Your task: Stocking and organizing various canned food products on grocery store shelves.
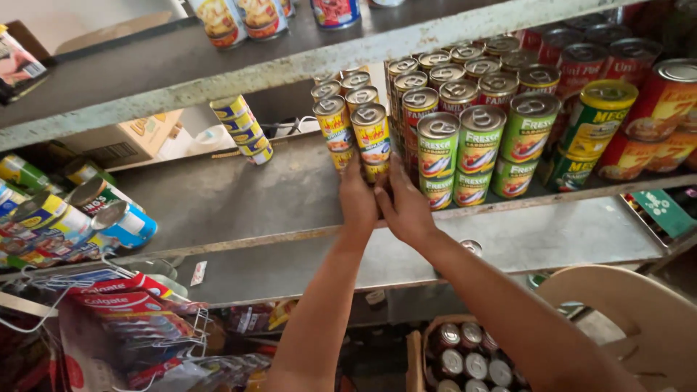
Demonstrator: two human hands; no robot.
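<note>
- Shop shelving of worn grey boards fills our view, and we start at its foot: a cardboard box (465,356) of tins, seen from their silver tops, sits below our arms, with a pale wooden chair back (624,319) to its right and boxed toothpaste in a wire rack (109,312) to the left.
- Higher up, our left hand (358,199) and right hand (404,207) meet at the front edge of the middle shelf (239,196), touching each other.
- Our fingers close around the bottom tin of a stack of yellow-and-red tins (372,138), one hand on either side; how tightly they grip we cannot tell.
- We judge these tins stiff, fairly heavy when full, and smooth enough to slip; a stack can topple, so holding low on the sides and keeping it upright suits best.
- Just right stand green-labelled fish tins (479,145); further right and behind, red tins (581,65) stand in rows.
- Far left, several tins (94,210) lie tipped over, and a short leaning column of tins (243,127) stands at the back.
- Topmost shelf (218,80) carries more tins at the picture's edge.
</note>
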